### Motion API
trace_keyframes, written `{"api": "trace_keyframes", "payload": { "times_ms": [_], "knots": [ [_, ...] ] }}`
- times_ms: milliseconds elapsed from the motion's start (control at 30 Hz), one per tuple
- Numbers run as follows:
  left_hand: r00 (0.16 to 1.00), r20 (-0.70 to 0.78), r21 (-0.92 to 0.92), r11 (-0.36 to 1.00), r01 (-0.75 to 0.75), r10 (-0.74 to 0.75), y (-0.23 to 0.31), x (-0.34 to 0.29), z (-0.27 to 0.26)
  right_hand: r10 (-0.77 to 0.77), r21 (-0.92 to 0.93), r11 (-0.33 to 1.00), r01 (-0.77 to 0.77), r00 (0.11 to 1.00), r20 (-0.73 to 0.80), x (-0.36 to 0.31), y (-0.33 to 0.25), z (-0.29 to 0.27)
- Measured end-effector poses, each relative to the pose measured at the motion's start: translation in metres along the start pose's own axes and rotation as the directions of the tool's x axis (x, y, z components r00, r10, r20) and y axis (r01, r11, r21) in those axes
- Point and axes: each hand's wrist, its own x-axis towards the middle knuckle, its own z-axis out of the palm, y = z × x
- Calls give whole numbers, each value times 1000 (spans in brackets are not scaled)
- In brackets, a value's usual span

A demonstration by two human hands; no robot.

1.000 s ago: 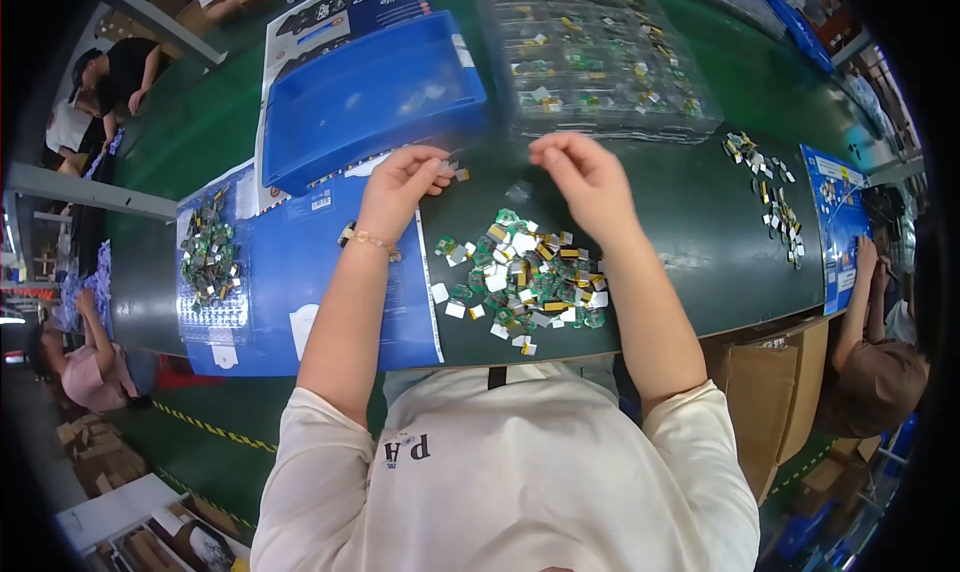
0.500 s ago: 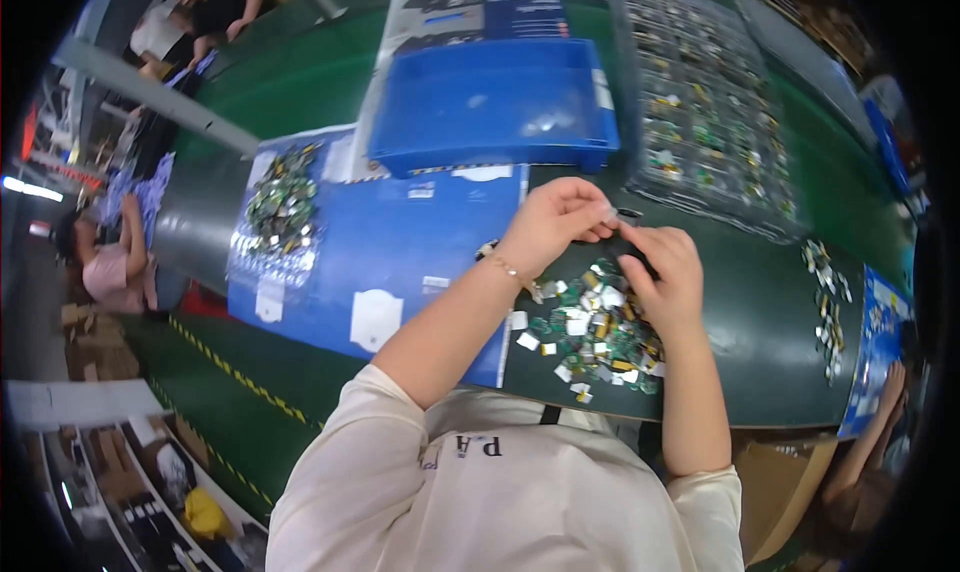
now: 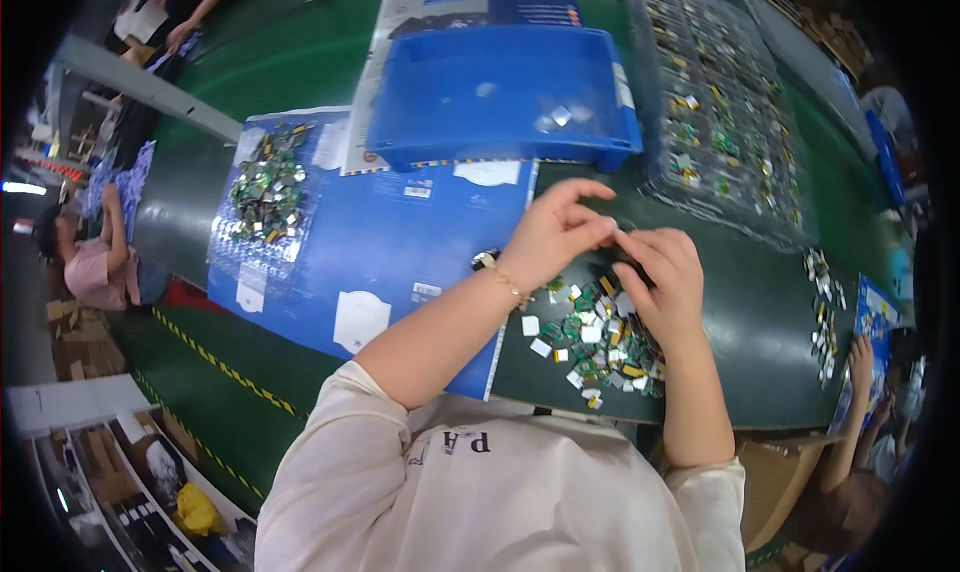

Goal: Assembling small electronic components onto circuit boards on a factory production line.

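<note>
Above the table, my left hand and my right hand meet fingertip to fingertip. Thumb and index of the left are pinched, its other fingers partly raised. The right thumb and index close in from the other side. Anything between the fingertips is too small or hidden to make out. Below them lies a loose pile of small green circuit boards with white and silver squares and yellow strips; my right hand covers part of it. A small black piece shows beside my left wrist.
A blue bin with a few small pale pieces stands beyond my hands. A clear compartment tray of boards is at far right. Another board pile lies on bubble wrap over blue cardboard. A person's arm reaches in at right.
My hands stay together at nearly the same place, and the left fingers have lifted and spread somewhat. The view has shifted slightly. A pale bit seen earlier at the fingertips no longer shows clearly.
</note>
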Motion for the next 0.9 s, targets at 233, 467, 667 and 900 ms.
{"api": "trace_keyframes", "payload": {
  "times_ms": [233, 467, 667, 900],
  "knots": [
    [985, -22, 3, 986, 168, -168, 28, -7, 12, 97, -27, 995, -99, 992, -80, 8, -17, -8],
    [975, -47, 96, 971, 221, -217, 35, -1, 26, 217, -7, 975, -222, 956, -197, 16, -11, -11],
    [976, -47, 62, 974, 217, -214, 18, 4, 21, 81, -52, 994, -93, 979, -188, 12, 10, -4],
    [986, -26, -139, 978, 158, -163, -8, 11, 9, 23, -115, 992, -48, 978, -209, 11, 10, 5]
  ]
}}
